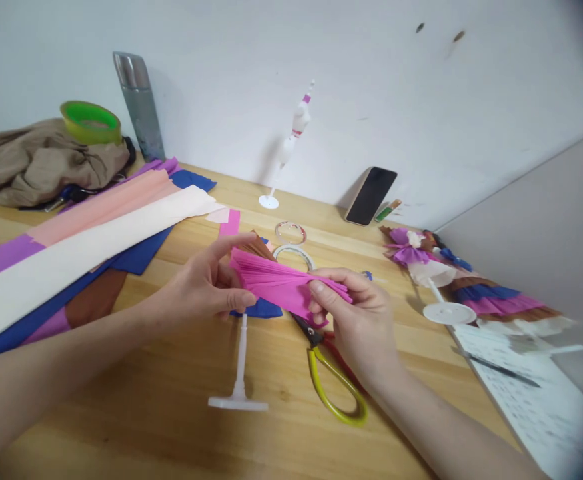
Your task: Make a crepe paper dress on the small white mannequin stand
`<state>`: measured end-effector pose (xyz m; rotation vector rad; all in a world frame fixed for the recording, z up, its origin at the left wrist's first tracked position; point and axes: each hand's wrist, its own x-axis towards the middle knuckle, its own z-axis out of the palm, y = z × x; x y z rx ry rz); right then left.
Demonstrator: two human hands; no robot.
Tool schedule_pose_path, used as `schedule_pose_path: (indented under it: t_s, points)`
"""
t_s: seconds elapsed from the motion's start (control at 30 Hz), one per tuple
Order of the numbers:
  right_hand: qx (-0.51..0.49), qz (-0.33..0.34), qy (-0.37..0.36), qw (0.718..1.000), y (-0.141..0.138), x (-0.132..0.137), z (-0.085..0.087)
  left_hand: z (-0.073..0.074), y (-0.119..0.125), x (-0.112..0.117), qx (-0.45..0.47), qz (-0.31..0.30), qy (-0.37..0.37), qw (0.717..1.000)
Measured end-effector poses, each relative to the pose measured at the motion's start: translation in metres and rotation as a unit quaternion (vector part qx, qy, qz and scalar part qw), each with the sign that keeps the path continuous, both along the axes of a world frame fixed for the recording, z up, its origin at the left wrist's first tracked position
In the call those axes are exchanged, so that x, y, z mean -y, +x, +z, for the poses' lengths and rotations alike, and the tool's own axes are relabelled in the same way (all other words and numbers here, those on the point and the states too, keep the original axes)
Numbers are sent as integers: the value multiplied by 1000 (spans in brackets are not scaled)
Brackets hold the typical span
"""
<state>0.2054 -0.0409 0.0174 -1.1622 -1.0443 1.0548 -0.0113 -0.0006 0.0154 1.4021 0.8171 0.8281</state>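
Observation:
My right hand [358,317] pinches a pleated strip of bright pink crepe paper [276,283] between thumb and fingers, near its gathered right end. The folds fan out towards my left hand [206,280], whose thumb and index finger are spread around the strip's wider left edge. Whether those fingers touch the paper, I cannot tell. Below the strip lies a white plastic stand [241,367], its upper part hidden by the paper. Scissors [338,387] with yellow and red handles lie under my right hand, blades partly covered. Brown crepe paper [256,247] shows behind the strip.
Long crepe paper strips [121,243] cover the table's left side. A tape roll [294,252], a white doll-like figure on a stand [296,130] and a phone [374,197] are behind my hands. Ruffled paper dresses [506,297] and a pen [504,370] are at right.

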Motion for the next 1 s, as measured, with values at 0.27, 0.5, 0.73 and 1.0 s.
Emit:
schedule_pose_path:
  t_s: [0.27,0.5,0.73,1.0]
  points:
    - [9,18,-7,1000,-2,2,-1,-7,6,5,14,14,-30,999]
    - [3,22,-14,1000,-1,2,-1,-5,8,8,34,-7,-57,998]
    - [14,22,-10,1000,-2,2,-2,-8,14,12,52,35,-58,996]
    - [8,22,-12,1000,-2,2,-4,-9,7,10,98,53,-58,992]
